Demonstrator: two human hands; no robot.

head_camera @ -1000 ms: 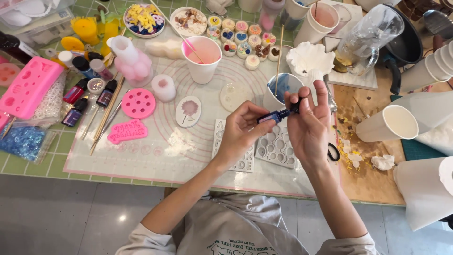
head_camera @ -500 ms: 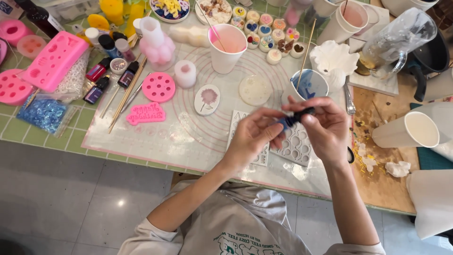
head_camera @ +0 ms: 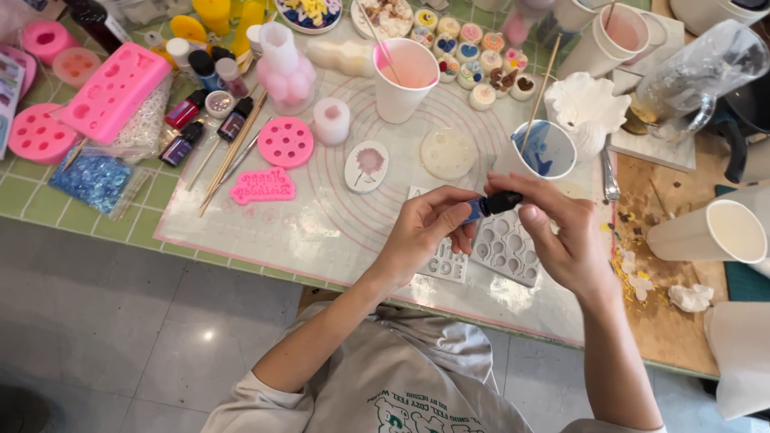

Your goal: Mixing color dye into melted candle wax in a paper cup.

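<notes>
Both my hands meet over the translucent work mat [head_camera: 321,224] at a small blue dye bottle [head_camera: 475,210]. My left hand [head_camera: 423,232] pinches the bottle's blue body. My right hand [head_camera: 557,236] grips its black cap [head_camera: 501,202]. Beneath them lie a clear silicone mould with round cavities [head_camera: 505,255] and a clear letter mould [head_camera: 445,266], partly hidden by my fingers. Just beyond my hands stands a white cup with blue liquid [head_camera: 547,150] and a wooden stir stick in it.
A cup of pink liquid [head_camera: 405,76], pink silicone moulds [head_camera: 286,142], small dye bottles [head_camera: 183,144], wooden sticks [head_camera: 233,152] and a bag of blue glitter [head_camera: 95,178] crowd the left. Small finished pieces [head_camera: 473,52] sit at the back. White paper cups [head_camera: 710,231] stand right.
My hands with the small bottle have come lower and nearer to me, over the clear moulds. The view has shifted, so the table's things sit further right and up.
</notes>
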